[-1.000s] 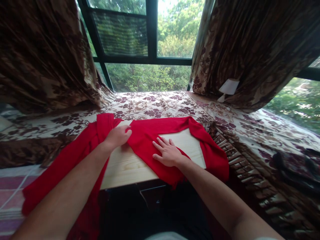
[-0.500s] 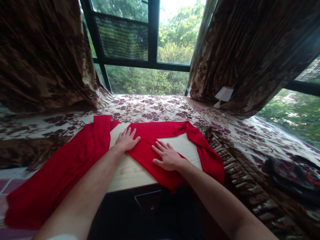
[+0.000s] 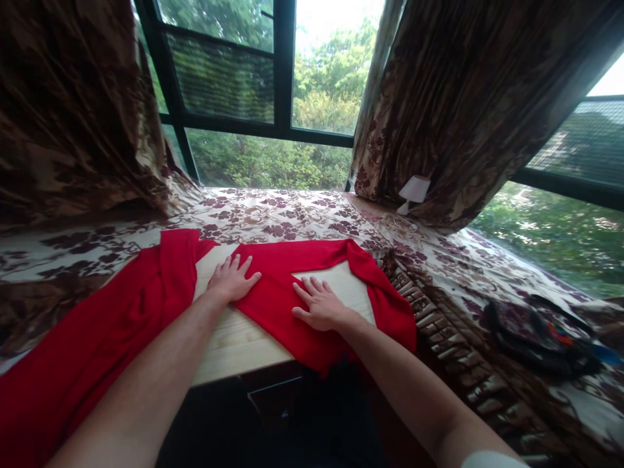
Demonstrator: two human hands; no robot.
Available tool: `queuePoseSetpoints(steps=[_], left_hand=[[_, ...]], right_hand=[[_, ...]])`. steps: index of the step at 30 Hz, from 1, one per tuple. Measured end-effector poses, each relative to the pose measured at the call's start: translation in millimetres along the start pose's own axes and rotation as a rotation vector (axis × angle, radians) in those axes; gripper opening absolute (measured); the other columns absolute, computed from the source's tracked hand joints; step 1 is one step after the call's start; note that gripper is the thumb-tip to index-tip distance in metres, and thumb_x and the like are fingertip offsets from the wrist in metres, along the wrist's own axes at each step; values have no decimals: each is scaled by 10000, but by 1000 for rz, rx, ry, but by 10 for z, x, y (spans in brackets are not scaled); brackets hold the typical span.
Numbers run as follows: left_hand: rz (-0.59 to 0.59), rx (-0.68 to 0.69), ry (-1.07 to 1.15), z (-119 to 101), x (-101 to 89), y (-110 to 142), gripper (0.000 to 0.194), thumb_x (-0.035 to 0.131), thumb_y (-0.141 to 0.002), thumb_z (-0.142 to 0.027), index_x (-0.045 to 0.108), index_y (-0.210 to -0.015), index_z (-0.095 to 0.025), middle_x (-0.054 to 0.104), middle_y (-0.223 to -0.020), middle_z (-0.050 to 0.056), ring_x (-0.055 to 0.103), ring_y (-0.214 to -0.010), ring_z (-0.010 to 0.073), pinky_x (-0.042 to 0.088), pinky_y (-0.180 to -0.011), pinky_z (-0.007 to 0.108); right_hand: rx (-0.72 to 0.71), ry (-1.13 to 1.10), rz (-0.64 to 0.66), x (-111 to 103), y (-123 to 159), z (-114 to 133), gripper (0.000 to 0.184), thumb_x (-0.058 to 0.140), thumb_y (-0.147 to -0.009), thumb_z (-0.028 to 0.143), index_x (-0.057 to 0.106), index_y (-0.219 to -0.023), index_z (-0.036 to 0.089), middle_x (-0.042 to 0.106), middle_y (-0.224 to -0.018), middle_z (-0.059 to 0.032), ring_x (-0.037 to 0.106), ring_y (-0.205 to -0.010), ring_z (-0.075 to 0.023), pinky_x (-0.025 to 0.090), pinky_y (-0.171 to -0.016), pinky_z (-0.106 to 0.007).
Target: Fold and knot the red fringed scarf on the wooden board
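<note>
A red long-sleeved garment (image 3: 277, 292) lies spread over a pale wooden board (image 3: 244, 344) in front of me. My left hand (image 3: 231, 281) rests flat across the garment's left edge and the bare wood, fingers spread. Palm down, my right hand (image 3: 319, 304) presses on the middle of the same cloth, its fingers apart. One sleeve-like strip runs to the right, bends and drops over the board's right side. Left of my left arm lies another red cloth (image 3: 127, 305), bunched and hanging off the board; whether it joins the garment I cannot tell.
Behind the board is a ledge with a floral cover (image 3: 287, 214), below a window. A small white lamp (image 3: 414, 190) stands at its back right. On the right lies a dark bag-like item (image 3: 541, 338) with straps. Patterned curtains (image 3: 439, 97) hang on both sides.
My view has turned slightly right, so everything sits farther left in the picture. Both hands stay flat at about the same places on the cloth.
</note>
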State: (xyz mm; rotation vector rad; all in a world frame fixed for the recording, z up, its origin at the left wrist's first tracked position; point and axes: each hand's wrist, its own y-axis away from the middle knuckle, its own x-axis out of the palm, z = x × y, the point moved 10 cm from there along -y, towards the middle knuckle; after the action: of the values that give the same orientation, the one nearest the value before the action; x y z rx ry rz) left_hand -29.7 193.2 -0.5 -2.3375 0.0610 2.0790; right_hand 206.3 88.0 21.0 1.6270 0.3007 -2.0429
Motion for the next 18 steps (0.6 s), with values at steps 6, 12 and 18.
queuePoseSetpoints(steps=[6, 12, 18], left_hand=[[16, -11, -8, -14, -25, 29, 864, 234, -885, -749, 229, -1593, -253, 169, -1658, 136, 114, -1527, 341, 118, -1202, 510], [1, -14, 10, 3, -14, 13, 863, 239, -880, -754, 232, -1592, -267, 164, -1662, 115, 102, -1530, 332, 122, -1201, 515], [-16, -11, 32, 18, 14, -18, 869, 258, -867, -768, 253, -1586, -278, 180, -1660, 105, 110, -1528, 335, 112, -1203, 515]], right_hand=[[10, -79, -170, -356, -59, -331, 728, 457, -926, 612, 443, -1501, 166, 401, -1562, -124, 367, -1444, -259, 294, -1175, -359], [481, -25, -552, -971, 161, -1451, 490, 513, -915, 418, 621, -1297, 130, 642, -1302, -144, 566, -1241, -257, 392, -1076, -341], [892, -173, -478, -971, 568, -2542, 614, 481, -921, 578, 695, -1162, 55, 680, -1167, -251, 643, -1138, -334, 478, -942, -373]])
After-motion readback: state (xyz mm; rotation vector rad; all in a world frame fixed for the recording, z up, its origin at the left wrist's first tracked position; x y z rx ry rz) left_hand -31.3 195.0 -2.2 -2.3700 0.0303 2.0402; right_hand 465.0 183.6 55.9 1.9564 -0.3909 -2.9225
